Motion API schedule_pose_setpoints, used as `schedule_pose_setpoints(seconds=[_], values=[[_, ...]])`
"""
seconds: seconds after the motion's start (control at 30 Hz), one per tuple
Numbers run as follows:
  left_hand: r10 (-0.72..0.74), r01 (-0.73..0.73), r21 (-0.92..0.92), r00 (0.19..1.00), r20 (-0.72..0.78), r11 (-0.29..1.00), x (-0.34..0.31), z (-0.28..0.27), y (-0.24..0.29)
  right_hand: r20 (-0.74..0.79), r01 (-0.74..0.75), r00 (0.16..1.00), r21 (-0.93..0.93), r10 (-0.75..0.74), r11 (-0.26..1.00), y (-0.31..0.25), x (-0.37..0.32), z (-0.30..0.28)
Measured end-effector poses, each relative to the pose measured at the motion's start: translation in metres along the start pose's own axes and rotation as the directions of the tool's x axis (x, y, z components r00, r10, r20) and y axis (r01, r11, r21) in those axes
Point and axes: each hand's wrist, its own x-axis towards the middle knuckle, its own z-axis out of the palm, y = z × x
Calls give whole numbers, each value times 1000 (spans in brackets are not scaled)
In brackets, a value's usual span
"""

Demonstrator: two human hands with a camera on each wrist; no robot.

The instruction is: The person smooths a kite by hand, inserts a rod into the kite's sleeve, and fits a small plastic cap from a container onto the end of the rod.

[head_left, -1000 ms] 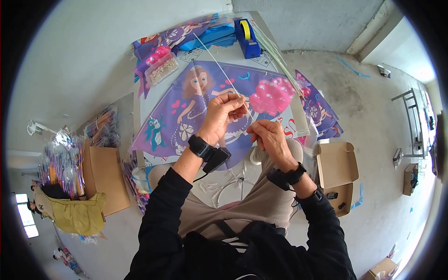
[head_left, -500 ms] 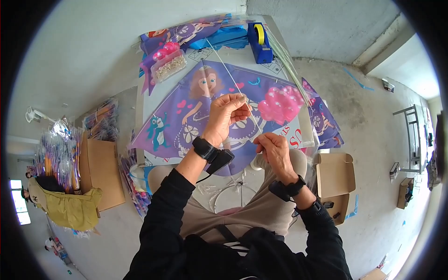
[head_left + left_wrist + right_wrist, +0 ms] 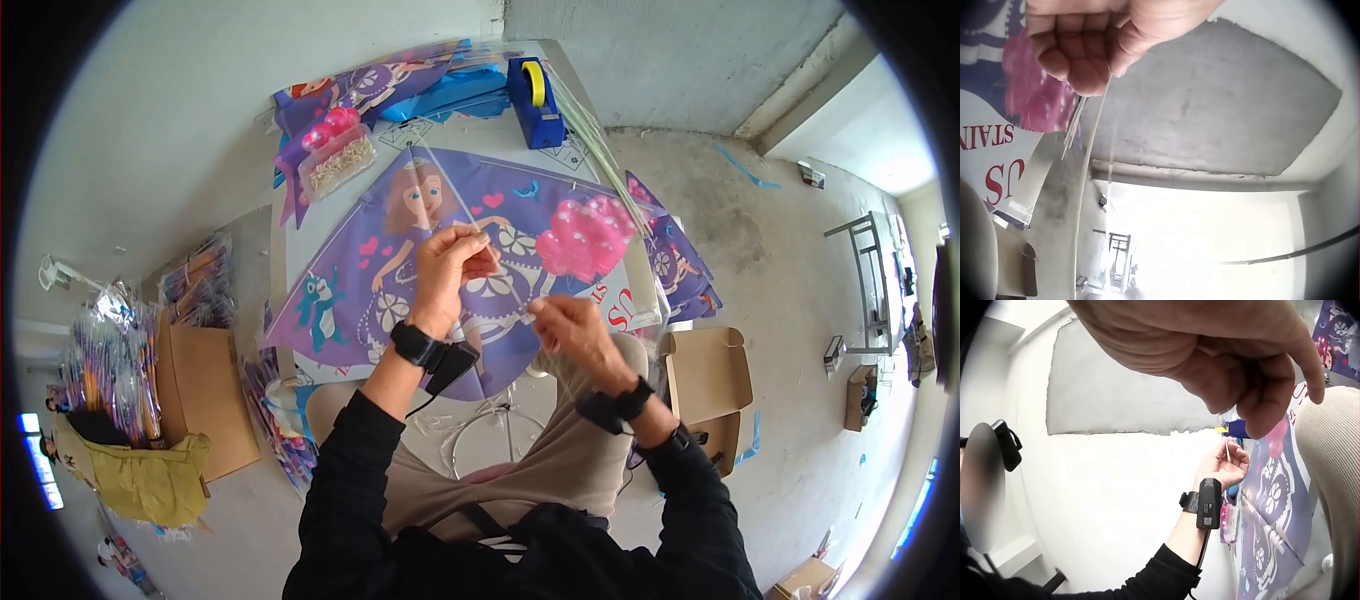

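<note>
In the head view my left hand [image 3: 450, 275] pinches a thin white rod [image 3: 448, 180] between thumb and fingers above a purple kite [image 3: 400, 235] with a printed princess. My right hand [image 3: 570, 330], blurred and with thumb and index close together, grips the rod near its lower end. The left wrist view has the left hand [image 3: 1091, 37] pinching the pale rod [image 3: 1088, 162], which runs down past the frame's bottom. Seen from the right wrist, the right hand [image 3: 1247, 369] has one finger extended and the others curled; its hold on the rod is hidden there.
A blue tape dispenser [image 3: 535, 105] with yellow tape stands at the back of the table, beside a bundle of thin pale rods [image 3: 597, 150]. A clear box [image 3: 340, 165] of small pale pieces lies at left. An open cardboard box [image 3: 705, 375] is at right.
The whole head view shifts slightly. Both hands still grip the rod; the right hand is now blurred by motion, and the rod's upper part looks fainter than before.
</note>
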Motion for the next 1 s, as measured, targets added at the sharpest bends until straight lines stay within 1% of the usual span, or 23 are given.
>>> schedule_pose_setpoints(seconds=[0.03, 0.07, 0.1, 0.13, 0.2, 0.23, 0.27, 0.33, 0.37, 0.43, 0.47, 0.53, 0.57, 0.63, 0.77, 0.83, 0.87, 0.93, 1.0], values=[[5, -5, 7, 1000, -14, 1000, 0, -5, 1, -70, 115, 991, 23, -113, 993, 2, 17, -11], [9, -8, 15, 1000, -28, 1000, -2, -9, 1, -142, 229, 965, 38, -222, 973, 2, 35, -24], [18, -17, 54, 1000, -21, 998, -6, -10, 2, -194, 219, 956, -34, -222, 975, -2, 58, -42], [21, -21, 53, 1000, -13, 998, -12, -9, 3, -245, 207, 943, -106, -227, 973, -8, 84, -60], [-17, 17, 39, 1000, -9, 999, -24, -7, 2, -362, 181, 908, -114, -211, 977, -24, 144, -86], [-12, 12, 39, 1000, -5, 999, -27, -10, -1, -383, 158, 907, -68, -172, 985, -32, 175, -99], [-37, 36, 41, 999, 21, 999, -31, -13, -5, -403, 135, 906, -20, -131, 991, -39, 202, -109], [-57, 55, 45, 997, 46, 997, -35, -19, -10, -497, 140, 851, -94, -168, 986, -62, 237, -111], [-67, 64, 46, 996, 55, 997, -37, -22, -12, -496, 144, 851, -94, -172, 985, -68, 253, -112], [-83, 80, 46, 995, 58, 996, -41, -28, -15, -543, 160, 811, -154, -218, 975, -74, 280, -110], [-81, 79, 46, 995, 57, 996, -41, -30, -15, -542, 161, 811, -154, -219, 975, -79, 285, -106], [-103, 102, 31, 993, 55, 994, -41, -33, -14, -530, 69, 824, -258, -201, 964, -90, 292, -101], [-108, 107, 23, 993, 51, 994, -41, -36, -15, -531, 70, 823, -256, -200, 964, -91, 300, -101], [-112, 111, 21, 993, 44, 994, -40, -38, -15, -524, -46, 842, -306, -128, 951, -93, 314, -101], [-120, 119, 21, 992, 26, 993, -39, -43, -13, -500, 9, 853, -274, -150, 962, -94, 325, -102], [-132, 131, 20, 991, 22, 991, -39, -45, -13, -511, -11, 856, -175, -81, 985, -92, 335, -106], [-130, 129, 15, 991, 23, 992, -38, -46, -14, -510, -13, 857, -175, -80, 985, -94, 335, -105], [-129, 129, 12, 991, 25, 992, -38, -46, -15, -526, -83, 850, -119, 8, 989, -99, 333, -105], [-129, 129, 11, 992, 8, 992, -37, -46, -16, -531, -91, 847, -103, 23, 991, -104, 328, -102]])
